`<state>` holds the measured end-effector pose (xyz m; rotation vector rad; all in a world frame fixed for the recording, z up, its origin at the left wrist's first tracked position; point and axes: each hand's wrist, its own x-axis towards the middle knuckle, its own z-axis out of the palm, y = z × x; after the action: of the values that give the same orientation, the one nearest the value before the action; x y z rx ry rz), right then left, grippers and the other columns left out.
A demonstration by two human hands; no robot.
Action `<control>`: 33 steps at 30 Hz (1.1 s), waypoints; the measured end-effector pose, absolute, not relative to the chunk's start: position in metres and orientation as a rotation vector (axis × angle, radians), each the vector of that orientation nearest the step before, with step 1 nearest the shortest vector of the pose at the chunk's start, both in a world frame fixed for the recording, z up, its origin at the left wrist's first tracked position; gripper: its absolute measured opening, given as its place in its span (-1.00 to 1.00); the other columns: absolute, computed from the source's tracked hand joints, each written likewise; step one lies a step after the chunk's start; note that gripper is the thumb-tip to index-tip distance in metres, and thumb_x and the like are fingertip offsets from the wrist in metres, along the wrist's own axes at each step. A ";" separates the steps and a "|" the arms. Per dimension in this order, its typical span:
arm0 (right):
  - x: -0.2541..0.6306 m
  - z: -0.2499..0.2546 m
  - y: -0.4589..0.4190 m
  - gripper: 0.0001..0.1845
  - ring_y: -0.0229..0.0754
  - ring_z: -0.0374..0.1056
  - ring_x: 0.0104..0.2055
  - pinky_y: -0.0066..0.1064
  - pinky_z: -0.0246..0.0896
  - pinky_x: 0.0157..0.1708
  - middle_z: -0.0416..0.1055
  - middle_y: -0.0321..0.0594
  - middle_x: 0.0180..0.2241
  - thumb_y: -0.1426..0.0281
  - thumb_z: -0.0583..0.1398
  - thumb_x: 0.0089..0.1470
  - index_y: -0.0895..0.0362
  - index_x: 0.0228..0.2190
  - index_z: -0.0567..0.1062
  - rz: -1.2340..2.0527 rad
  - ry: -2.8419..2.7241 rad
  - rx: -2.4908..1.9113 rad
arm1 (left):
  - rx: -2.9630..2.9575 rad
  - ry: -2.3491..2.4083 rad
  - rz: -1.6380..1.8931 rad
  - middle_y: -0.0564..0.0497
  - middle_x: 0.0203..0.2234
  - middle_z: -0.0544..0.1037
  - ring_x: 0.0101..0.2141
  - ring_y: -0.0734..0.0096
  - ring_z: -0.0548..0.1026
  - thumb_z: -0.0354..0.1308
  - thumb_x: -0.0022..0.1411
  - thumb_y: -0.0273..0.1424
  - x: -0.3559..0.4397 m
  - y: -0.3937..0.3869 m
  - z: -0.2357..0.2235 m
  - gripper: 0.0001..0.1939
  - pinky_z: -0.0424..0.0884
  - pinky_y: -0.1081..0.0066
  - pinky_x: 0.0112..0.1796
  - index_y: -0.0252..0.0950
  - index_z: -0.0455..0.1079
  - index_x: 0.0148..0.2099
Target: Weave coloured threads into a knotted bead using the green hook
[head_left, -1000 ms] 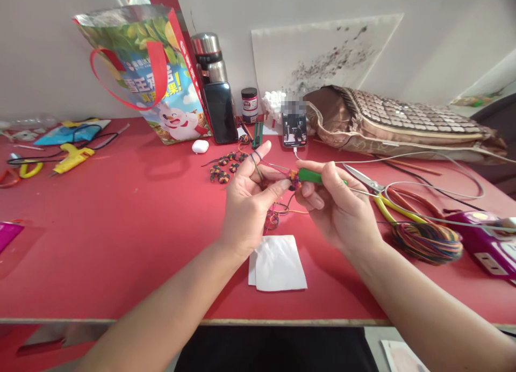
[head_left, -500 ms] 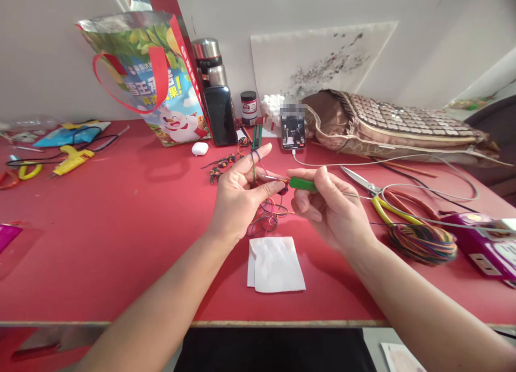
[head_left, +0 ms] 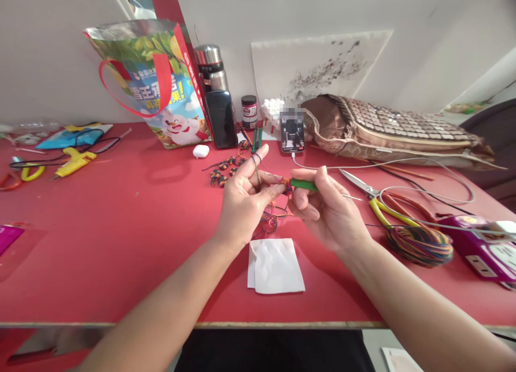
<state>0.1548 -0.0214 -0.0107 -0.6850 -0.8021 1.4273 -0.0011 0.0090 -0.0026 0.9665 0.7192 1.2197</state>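
Note:
My left hand (head_left: 246, 202) pinches a small crochet piece (head_left: 287, 186) of multicoloured cord between thumb and fingers. Cord runs over its raised index finger. In my right hand (head_left: 328, 202) is a crochet hook (head_left: 303, 184) with a green handle, held between thumb and index finger. The hook's thin metal tip points left through or beside the piece; I cannot tell which. A metal shaft sticks out at the right of that hand. Loose cord (head_left: 269, 221) lies tangled below the hands. Behind the left hand lie several knotted cord pieces (head_left: 220, 177) in orange and black.
A folded white tissue (head_left: 278, 267) lies near the table (head_left: 121, 243) edge. Scissors (head_left: 373, 197), a cord bundle (head_left: 421, 245) and a purple power strip (head_left: 479, 248) sit at right. A propped phone (head_left: 292, 133), shopping bag (head_left: 157, 87) and brown bag (head_left: 387, 127) stand behind; a yellow glue gun (head_left: 74, 162) is left.
The hands drew slightly apart, then came closer together again, ending a little left in view. The crochet piece, partly hidden half a second ago, shows more clearly again. The whole scene sits slightly lower.

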 end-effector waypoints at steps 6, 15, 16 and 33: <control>0.155 -0.014 -0.021 -0.57 -0.36 0.04 -0.62 -0.40 0.02 -0.55 0.47 -0.35 -0.59 -0.03 0.52 0.10 0.07 -0.24 0.75 1.413 -0.840 -0.745 | 1.044 0.760 1.161 0.15 -0.39 0.63 -0.30 0.41 0.56 0.63 -0.09 -0.58 -0.005 0.014 -0.001 -0.34 0.53 0.34 -0.17 -0.11 0.69 0.10; 0.151 -0.018 -0.011 -0.75 -0.41 -0.05 -0.61 -0.54 0.11 -0.56 0.33 -0.43 -0.57 0.17 0.37 0.38 0.10 -0.21 0.70 1.527 -0.541 -0.654 | 1.220 0.838 1.199 0.23 -0.56 0.46 -0.45 0.52 0.43 0.30 0.07 -0.67 0.000 0.005 -0.003 -0.32 0.37 0.45 -0.32 -0.23 0.58 0.25; 0.154 -0.016 -0.009 -0.76 -0.42 -0.06 -0.62 -0.58 0.08 -0.58 0.31 -0.43 -0.58 0.21 0.33 0.42 0.11 -0.23 0.69 1.529 -0.493 -0.660 | 1.238 0.828 1.188 0.24 -0.57 0.46 -0.47 0.53 0.43 0.26 0.08 -0.68 0.000 0.004 -0.003 -0.31 0.39 0.44 -0.30 -0.25 0.56 0.27; 0.152 -0.025 -0.007 -0.62 -0.26 0.35 -0.55 -0.37 0.23 -0.53 0.54 -0.33 -0.51 0.04 0.41 0.29 0.03 -0.04 0.69 1.169 -1.110 -0.733 | 0.722 0.657 1.300 0.13 -0.41 0.59 -0.42 0.62 0.44 0.72 -0.05 -0.20 -0.012 0.016 0.009 -0.41 0.38 0.56 -0.32 -0.28 0.69 0.02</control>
<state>0.1522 -0.0073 -0.0246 -0.7334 -1.1096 1.1689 -0.0121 0.0164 0.0091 0.7222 0.6574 1.3000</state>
